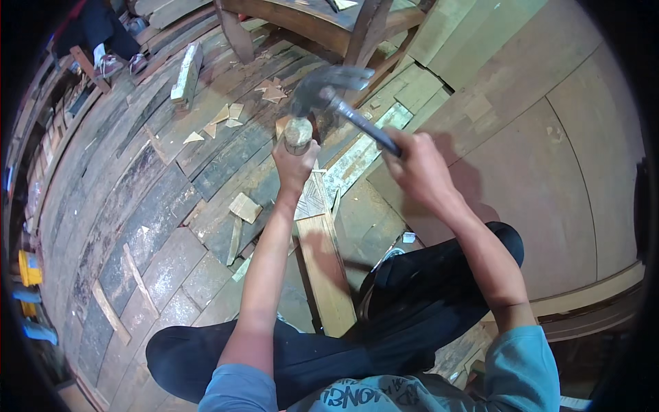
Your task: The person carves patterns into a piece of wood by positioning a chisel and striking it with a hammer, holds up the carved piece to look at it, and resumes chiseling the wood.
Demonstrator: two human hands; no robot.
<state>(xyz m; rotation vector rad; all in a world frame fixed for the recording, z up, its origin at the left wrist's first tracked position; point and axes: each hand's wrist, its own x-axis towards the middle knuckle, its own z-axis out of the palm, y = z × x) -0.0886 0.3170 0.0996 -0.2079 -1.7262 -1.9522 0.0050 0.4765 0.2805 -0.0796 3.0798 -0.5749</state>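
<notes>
Gripping a claw hammer near the end of its handle, had the right hand clenched at two o'clock in the head view. Held the hammer's grey head, slightly blurred, at twelve o'clock, just by the pale round end of a handle-like piece; could not tell contact from a narrow gap. Had the left hand wrapped tightly round that piece at eleven o'clock, near the centre; could not see its lower end. Had a light wooden plank running from six o'clock, between the legs of dark trousers, up toward the left hand, with a hatched stretch just beside the left forearm. Saw a whitish worn board at one o'clock and a large brown panel between two and three. Saw a small wooden block at nine, broken wood chips at ten and two thin strips at eight, all on the boarded floor. Farther out, noticed a squared timber between ten and eleven, another person's shoes at ten, a yellow container between eight and nine, and a wooden furniture frame at twelve.
</notes>
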